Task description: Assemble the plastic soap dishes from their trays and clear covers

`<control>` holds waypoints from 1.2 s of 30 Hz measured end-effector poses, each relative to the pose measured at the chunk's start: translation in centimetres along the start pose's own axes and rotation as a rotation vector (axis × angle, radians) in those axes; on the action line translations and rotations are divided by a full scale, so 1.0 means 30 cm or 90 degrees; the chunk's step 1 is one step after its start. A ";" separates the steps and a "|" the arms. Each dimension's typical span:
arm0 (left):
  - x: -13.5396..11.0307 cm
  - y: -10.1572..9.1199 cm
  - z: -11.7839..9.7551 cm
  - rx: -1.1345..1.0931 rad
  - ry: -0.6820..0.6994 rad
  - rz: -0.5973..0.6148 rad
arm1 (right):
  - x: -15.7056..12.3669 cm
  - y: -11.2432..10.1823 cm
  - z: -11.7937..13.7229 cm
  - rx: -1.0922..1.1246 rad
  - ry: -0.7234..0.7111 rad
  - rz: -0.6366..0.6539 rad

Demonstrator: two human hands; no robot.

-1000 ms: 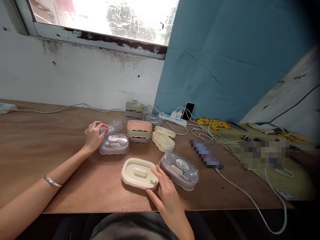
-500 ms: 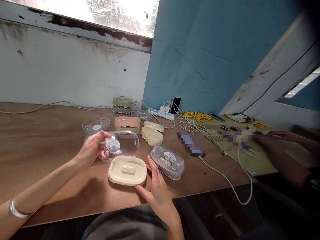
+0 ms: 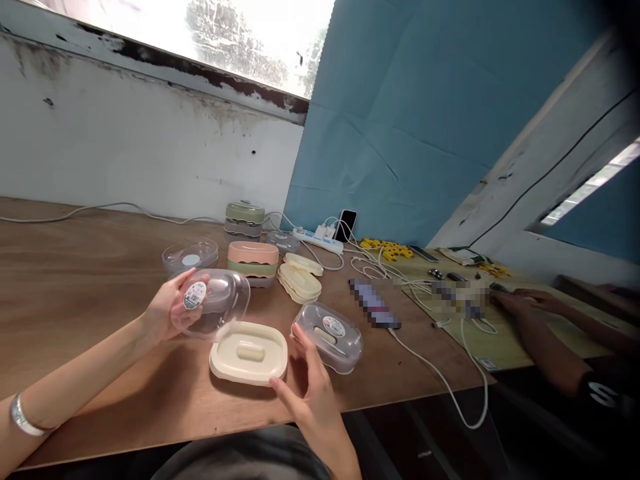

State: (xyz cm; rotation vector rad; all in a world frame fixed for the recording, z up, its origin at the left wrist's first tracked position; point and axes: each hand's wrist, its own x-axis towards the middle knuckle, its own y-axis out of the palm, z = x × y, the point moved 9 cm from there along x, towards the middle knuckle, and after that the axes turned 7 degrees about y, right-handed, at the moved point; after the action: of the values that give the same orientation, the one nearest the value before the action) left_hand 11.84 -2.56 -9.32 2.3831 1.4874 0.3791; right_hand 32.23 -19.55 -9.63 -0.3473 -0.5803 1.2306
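our left hand has its grip closed on one end of a clear lid, fingers beside its round sticker, and holds it tilted in the air just above the back left corner of the cream soap tray, which lies flat on the tabletop. our right hand is open with nothing in its grip, thumb at the tray's front rim and fingers raised between the tray and a closed clear soap box; we cannot tell whether it touches either. we judge the lid slick and held at one end only, so it could twist out of the fingers or meet the tray askew and ride on its rim. with no firm hold on the tray, a push could slide it over the smooth wood toward the near edge, and the right fingers could knock the closed box. behind lie a second clear lid, a pink and green stack, a pile of cream trays, a power strip, a leaning phone and white cables trailing over the edge. the tabletop is bare brown board under a stained white wall, a bright window and a blue cloth; another person's hand rests far right.
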 end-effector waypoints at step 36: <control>-0.003 -0.054 -0.194 -0.437 0.078 -0.075 | 0.250 -0.020 0.320 -0.328 -0.315 -0.040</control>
State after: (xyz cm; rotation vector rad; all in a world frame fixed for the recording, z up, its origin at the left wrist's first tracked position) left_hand 8.26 -1.29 -4.63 1.7470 1.2623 0.8588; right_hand 28.68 -13.18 0.14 -0.4512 -1.3352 1.0962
